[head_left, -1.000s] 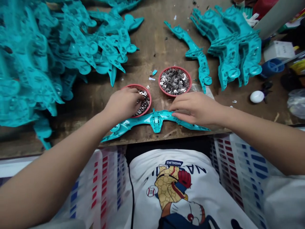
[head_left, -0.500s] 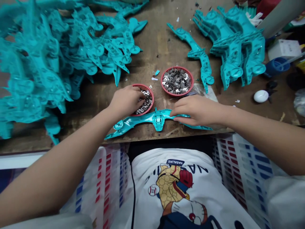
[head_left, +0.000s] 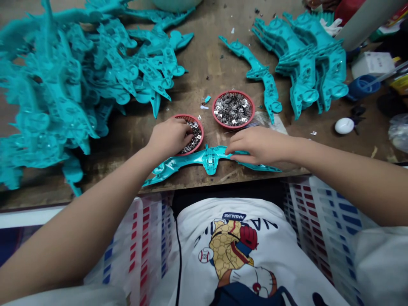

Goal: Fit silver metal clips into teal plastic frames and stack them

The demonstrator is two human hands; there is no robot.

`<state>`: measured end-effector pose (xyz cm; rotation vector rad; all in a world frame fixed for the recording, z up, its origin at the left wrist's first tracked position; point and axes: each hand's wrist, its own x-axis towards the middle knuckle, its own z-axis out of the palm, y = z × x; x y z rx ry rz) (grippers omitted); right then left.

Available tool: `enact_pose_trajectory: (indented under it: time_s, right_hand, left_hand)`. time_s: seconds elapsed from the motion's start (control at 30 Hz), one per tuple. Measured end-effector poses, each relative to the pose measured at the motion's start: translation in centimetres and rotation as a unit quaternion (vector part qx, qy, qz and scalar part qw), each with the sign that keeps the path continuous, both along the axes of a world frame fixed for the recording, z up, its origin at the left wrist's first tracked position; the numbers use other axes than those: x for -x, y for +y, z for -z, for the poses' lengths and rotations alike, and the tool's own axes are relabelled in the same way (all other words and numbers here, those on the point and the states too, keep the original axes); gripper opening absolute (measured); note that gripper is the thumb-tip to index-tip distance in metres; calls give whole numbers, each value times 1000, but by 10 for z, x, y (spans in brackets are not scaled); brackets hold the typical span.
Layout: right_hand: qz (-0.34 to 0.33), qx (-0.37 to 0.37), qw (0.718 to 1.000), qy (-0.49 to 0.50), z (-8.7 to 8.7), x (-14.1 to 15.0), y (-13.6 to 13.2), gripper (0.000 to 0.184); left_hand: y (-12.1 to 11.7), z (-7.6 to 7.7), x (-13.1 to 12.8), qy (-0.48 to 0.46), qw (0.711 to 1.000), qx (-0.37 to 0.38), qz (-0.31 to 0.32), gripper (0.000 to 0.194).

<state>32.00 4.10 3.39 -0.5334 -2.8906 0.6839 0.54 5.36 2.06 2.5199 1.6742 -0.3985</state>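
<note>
The part (head_left: 210, 160) lies flat along the near edge of the bench (head_left: 216, 63), between the body and two red baskets, its middle block facing up. Its right wing is partly covered by the right hand (head_left: 256, 145); the fingers are bent and set close together at the wing, but whether anything is pinched in them cannot be told. The part would be best steadied by light pressure there, so that the thin wing is not flexed.

The left hand (head_left: 167, 137) is reached over the near basket (head_left: 202, 142), its fingers curled narrowly down among the small metal clips (head_left: 196, 134). Whether one is gripped is hidden. Clips are probably best taken singly, by fingertip, as tangled ones could be spilled; the rim should not be leaned on.

Beyond, more metal pieces (head_left: 234, 109) are held in the far basket (head_left: 234, 127). A lone part (head_left: 269, 87) is laid past it, beside a stack (head_left: 304, 63), and a large heap (head_left: 54, 89) is piled to the left.
</note>
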Motion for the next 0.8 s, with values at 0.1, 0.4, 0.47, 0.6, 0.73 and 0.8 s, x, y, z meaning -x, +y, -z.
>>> enact_pose_trajectory:
  time_s: [0.1, 0.4, 0.47, 0.6, 0.73, 0.8]
  right_hand:
    - [-4, 4, 1000, -15, 0, 0, 0, 23]
    - [171, 72, 976, 116, 2, 4, 4, 24]
    - [231, 149, 943, 189, 5, 11, 1, 27]
    - [263, 306, 865, 298, 15, 29, -9, 37]
    - [284, 367, 814, 348, 25, 42, -21, 26]
    - [299, 357, 810, 356, 26, 44, -24, 23]
  left_hand:
    - [0, 2, 0, -19, 1000, 1, -25, 40]
    - [4, -1, 6, -326, 940, -37, -91, 27]
    - [-6, -6, -5, -416, 903, -18, -106, 23]
    - [-35, -13, -36, -531, 840, 2, -111, 24]
    - [-56, -8, -54, -599, 791, 38, -119, 24]
    - [-59, -5, -55, -603, 787, 44, -124, 24]
